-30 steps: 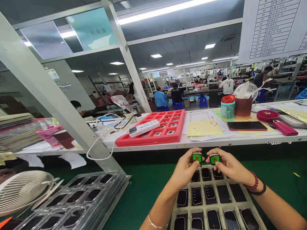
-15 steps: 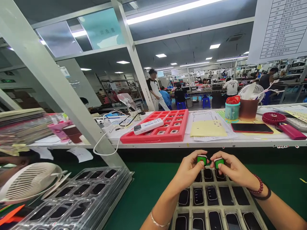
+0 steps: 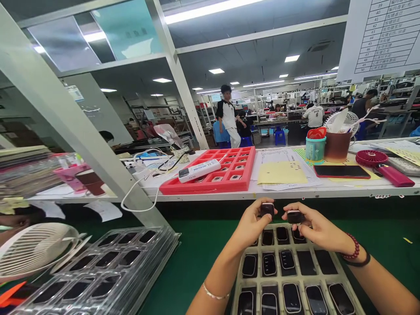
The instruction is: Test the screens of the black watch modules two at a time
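Note:
My left hand pinches a small square watch body, its dark screen facing me. Beside it, a second watch body is held between thumb and fingers of my right hand, tipped so that less of its dark face shows. The two watches are apart. Below both hands lies a pale tray whose compartments hold several watch bodies, two of them with small text lit on the screen. Two compartments at the right of its middle row show only a dark bottom.
Clear plastic trays with watch bodies are stacked at the left, near a white fan. On the shelf ahead are a red tray, papers, a phone, cups and a pink handheld fan. A person walks beyond.
Both watch screens have gone from green to dark. My right hand has tilted its watch. The view has shifted slightly, and the walking person has moved right.

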A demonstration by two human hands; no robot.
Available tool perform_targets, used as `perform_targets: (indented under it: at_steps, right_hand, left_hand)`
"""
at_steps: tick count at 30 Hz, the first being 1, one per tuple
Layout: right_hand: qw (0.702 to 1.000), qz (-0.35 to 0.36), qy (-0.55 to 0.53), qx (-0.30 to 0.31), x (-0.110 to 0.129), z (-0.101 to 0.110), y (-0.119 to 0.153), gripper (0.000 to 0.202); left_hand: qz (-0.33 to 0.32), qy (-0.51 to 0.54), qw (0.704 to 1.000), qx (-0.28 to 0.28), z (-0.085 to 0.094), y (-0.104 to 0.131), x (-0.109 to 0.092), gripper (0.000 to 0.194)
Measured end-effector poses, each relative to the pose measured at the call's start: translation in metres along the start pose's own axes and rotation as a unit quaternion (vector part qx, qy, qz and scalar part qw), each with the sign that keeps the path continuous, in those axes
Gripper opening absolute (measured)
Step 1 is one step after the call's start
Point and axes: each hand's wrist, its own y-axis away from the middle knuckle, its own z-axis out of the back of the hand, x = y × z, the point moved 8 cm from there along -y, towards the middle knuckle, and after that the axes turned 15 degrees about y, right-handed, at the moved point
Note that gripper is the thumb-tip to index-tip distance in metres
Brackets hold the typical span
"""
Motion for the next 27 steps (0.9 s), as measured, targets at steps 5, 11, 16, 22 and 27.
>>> perform_targets:
  at_steps: [5,11,16,22,27]
  right_hand:
    - [1.0,-0.026,0.0,0.007,-0.009,-0.001,0.0,0.037]
    - [0.999,-0.023,0.039,-0.019,-0.013,0.003,-0.004,0.041]
    - [0.999,-0.021,0.039,-0.027,-0.019,0.003,-0.006,0.043]
    - [0.982,-0.031,-0.182,-0.032,-0.024,0.004,-0.01,0.064]
    - [0.933,-0.075,-0.347,-0.05,-0.03,0.012,-0.007,0.049]
  left_hand:
    - [-0.006,0.003,1.0,-0.018,0.009,-0.002,0.002,0.04]
    - [-0.016,-0.026,0.999,-0.014,0.003,-0.001,0.008,0.037]
    - [0.004,-0.03,0.999,-0.02,0.002,-0.004,0.016,0.042]
    - [0.055,0.193,0.979,0.011,-0.002,-0.005,0.019,0.067]
    - [0.084,0.397,0.914,0.002,0.014,-0.005,0.014,0.049]
